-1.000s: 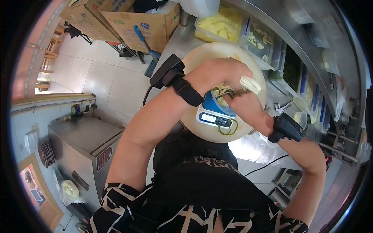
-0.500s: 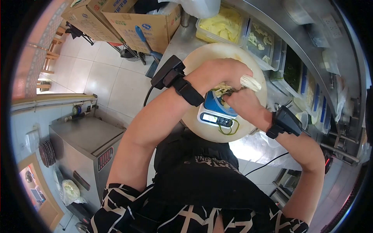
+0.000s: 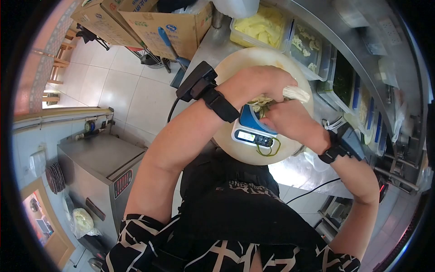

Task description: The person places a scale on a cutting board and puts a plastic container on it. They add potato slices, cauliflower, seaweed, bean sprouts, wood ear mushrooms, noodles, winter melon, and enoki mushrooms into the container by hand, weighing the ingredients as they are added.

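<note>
A white digital scale (image 3: 252, 137) with a lit display sits on a round pale chopping board (image 3: 235, 61). On the scale rests a blue bowl (image 3: 250, 119) with leafy, pale yellow-green food (image 3: 262, 103) in it. Over the bowl's far side, my left hand (image 3: 274, 82) is closed around a bundle of thin pale strands (image 3: 297, 94), whose end sticks out to the right. My right hand (image 3: 293, 119) is curled at the bowl's right side, just below the bundle; what its fingers hold is hidden. A green strand (image 3: 270, 153) loops over the scale's front edge.
Clear tubs of yellow slices (image 3: 258, 31), pale florets (image 3: 302, 47) and dark greens (image 3: 340, 81) line the back of the steel counter. Cardboard boxes (image 3: 167, 34) and a blue-handled tool (image 3: 165, 38) stand left. A steel appliance (image 3: 90, 156) is at lower left.
My right hand has shifted slightly right, its fingers more curled beside the bowl. The pale bundle in my left hand has moved a little to the right.
</note>
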A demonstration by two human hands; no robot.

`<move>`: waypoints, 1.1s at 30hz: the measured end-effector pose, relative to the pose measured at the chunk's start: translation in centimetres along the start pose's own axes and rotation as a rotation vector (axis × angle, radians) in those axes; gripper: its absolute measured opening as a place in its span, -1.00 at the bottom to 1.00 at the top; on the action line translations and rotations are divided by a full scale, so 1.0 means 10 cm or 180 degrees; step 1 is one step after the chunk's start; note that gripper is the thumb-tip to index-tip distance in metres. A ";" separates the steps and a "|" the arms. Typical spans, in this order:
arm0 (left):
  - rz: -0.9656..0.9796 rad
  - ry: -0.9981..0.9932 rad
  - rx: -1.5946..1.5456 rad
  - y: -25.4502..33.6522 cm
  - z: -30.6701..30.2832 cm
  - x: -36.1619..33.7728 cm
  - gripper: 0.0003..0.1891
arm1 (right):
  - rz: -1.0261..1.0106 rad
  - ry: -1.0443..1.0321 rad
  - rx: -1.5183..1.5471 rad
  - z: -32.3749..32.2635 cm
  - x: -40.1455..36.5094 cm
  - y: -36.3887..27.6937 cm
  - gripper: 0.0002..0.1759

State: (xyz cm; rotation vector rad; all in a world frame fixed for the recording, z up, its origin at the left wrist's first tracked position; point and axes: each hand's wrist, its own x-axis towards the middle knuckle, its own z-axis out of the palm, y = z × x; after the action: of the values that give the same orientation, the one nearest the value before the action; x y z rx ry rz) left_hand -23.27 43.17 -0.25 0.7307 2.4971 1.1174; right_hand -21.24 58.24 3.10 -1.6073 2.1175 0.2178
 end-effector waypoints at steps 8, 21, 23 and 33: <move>-0.0058 -0.0218 0.0024 0.00 -0.01 0.03 -0.56 | -0.0451 0.0862 -0.1339 0.18 0.04 -0.02 -0.74; -0.0132 -0.0204 0.0052 -0.02 0.02 0.05 -0.61 | -0.0566 0.1057 -0.1612 0.30 0.13 -0.02 -0.97; -0.0150 -0.0186 0.0055 -0.02 0.01 0.04 -0.61 | -0.0322 0.0552 -0.1742 0.35 0.13 -0.02 -0.96; -0.0091 -0.0283 0.0108 -0.03 0.00 0.08 -0.63 | -0.0513 0.0452 -0.1955 0.35 0.08 0.05 -0.95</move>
State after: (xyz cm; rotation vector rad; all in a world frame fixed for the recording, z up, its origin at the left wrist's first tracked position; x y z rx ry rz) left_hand -24.05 43.50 -0.53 0.7350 2.4498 1.0123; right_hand -20.95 59.10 -0.46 -2.1780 2.1300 0.7819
